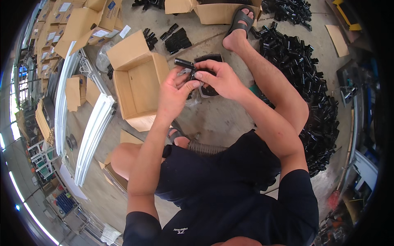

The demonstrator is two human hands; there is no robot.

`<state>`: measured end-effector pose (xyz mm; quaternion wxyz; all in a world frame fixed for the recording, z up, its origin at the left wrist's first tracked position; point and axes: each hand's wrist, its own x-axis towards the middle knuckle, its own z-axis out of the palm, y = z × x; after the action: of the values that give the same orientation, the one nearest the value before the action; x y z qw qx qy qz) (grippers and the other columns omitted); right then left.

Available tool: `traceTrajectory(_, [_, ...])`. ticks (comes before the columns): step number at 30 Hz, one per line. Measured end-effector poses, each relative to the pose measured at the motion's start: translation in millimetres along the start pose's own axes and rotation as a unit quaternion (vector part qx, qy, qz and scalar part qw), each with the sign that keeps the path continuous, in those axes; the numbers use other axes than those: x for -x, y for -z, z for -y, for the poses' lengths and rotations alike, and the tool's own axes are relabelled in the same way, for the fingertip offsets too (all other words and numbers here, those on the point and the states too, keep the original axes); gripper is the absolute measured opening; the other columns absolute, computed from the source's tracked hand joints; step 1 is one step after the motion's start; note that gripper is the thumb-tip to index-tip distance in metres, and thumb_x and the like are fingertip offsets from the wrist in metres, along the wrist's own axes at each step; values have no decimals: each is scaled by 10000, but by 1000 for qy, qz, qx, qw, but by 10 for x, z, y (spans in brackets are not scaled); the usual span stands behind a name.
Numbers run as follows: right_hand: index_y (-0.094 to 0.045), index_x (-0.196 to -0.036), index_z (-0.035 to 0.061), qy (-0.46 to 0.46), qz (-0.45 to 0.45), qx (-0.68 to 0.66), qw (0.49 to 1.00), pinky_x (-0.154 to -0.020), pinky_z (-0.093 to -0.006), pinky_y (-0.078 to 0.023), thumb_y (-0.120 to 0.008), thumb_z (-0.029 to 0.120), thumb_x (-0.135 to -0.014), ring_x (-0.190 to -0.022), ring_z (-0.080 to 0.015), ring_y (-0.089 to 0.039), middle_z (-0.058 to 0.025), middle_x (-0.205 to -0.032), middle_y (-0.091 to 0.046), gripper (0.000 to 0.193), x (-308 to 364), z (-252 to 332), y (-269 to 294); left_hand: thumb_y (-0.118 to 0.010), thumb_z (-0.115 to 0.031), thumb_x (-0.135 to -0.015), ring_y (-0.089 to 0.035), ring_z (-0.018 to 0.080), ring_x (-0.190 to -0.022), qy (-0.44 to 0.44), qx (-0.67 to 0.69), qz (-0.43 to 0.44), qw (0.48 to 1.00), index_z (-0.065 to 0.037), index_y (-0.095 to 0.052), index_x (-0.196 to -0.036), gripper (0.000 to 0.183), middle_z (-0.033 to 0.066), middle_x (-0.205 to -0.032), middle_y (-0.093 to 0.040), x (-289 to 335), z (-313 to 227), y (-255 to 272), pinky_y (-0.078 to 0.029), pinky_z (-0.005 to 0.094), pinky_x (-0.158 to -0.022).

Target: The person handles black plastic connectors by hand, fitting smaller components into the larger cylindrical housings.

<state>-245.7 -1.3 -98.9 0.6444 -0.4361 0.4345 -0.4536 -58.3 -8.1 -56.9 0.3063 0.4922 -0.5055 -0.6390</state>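
Both my hands meet in front of me around a short black tubular fitting [184, 63]. My left hand [175, 91] has its thumb and fingers closed on the fitting's lower part. From the other side my right hand [221, 78] pinches it between thumb and forefinger. The fitting's exact shape is partly hidden by my fingers. Below my hands stands a small dark container [210, 91], mostly covered by them, and clear plastic [193, 101] lies beside it. Left of my hands an open cardboard box [138, 87] shows a bare bottom.
A large heap of black fittings [283, 61] spreads along my right leg. Several fittings [178, 41] lie grouped beyond the box. Another cardboard box [217, 13] stands at the far side. Long white metal profiles [93, 135] lie at the left, near stacked cartons [55, 37].
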Motion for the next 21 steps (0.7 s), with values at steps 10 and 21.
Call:
traceTrajectory(10, [-671, -1228, -18, -7, -12, -43, 999, -725, -243, -523, -703, 192, -988, -842, -64, -617, -17, -993, -695, 320, 6, -101, -22, -721, -51, -941, -687, 130, -1017, 8, 36, -18, 999, 14, -460, -1444, 570, 143, -1170, -727, 16, -21, 4, -563, 266, -852])
traceTrajectory(21, [-672, -1210, -30, -30, -46, -104, 993, -823, -296, -534, -552, 310, -1077, -931, -110, -643, -55, -1025, -716, 385, -286, -283, 161, -747, -76, -928, -703, 121, -945, -33, 3, -92, 995, -18, -454, -1441, 593, 134, -1146, -743, 70, 56, 142, -573, 261, -787])
